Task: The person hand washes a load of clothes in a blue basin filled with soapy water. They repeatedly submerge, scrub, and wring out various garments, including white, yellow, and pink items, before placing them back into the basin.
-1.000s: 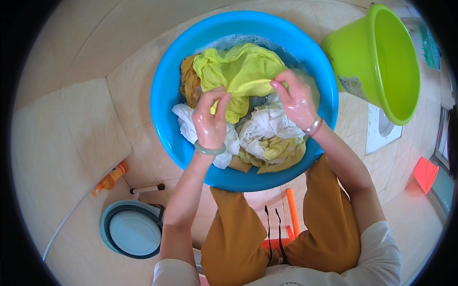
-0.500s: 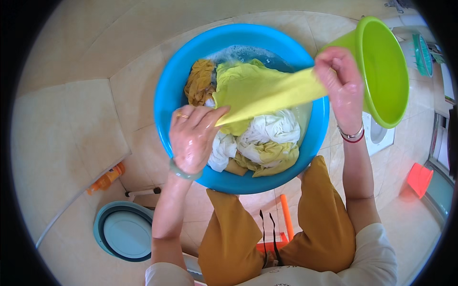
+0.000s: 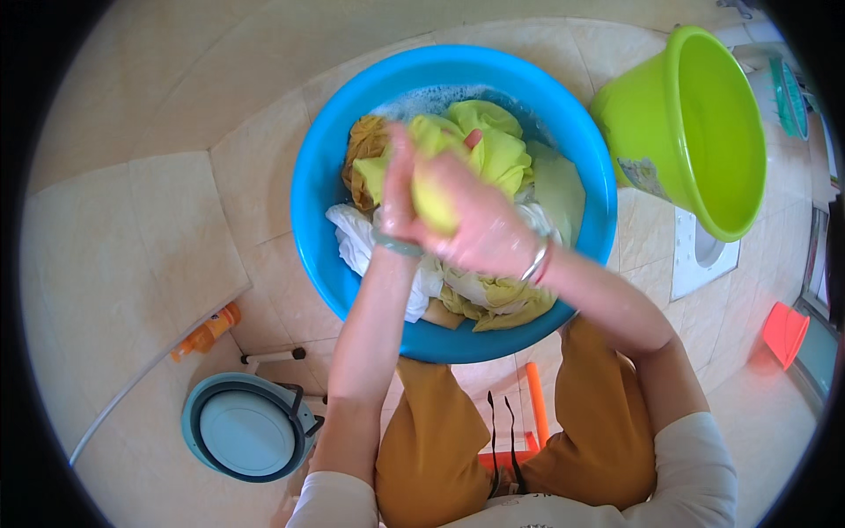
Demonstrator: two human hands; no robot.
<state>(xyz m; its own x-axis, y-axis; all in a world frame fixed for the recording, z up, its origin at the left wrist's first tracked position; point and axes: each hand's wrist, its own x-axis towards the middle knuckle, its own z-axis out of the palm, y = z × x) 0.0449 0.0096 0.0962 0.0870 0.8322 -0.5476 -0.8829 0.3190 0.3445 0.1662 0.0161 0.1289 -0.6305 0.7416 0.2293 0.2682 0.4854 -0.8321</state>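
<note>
Left hand (image 3: 400, 189) and right hand (image 3: 482, 220) grip yellow cloth (image 3: 500, 158) between them; its long axis (fold blurred) runs forward beyond the fingers.

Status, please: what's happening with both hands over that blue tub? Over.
Left hand and right hand together, blurred, exact grip unclear. Yellow-green cloth bunched between them, partly down in blue tub. White cloth and brown cloth lie close by.

Green bucket (image 3: 638, 110) right, orange bottle (image 3: 208, 332) and grey basin (image 3: 246, 433) (both left)

Clothes (image 3: 503, 158) in tub (image 3: 304, 211); bucket (image 3: 641, 106) right of it, basin (image 3: 246, 433) left, nearer.
</note>
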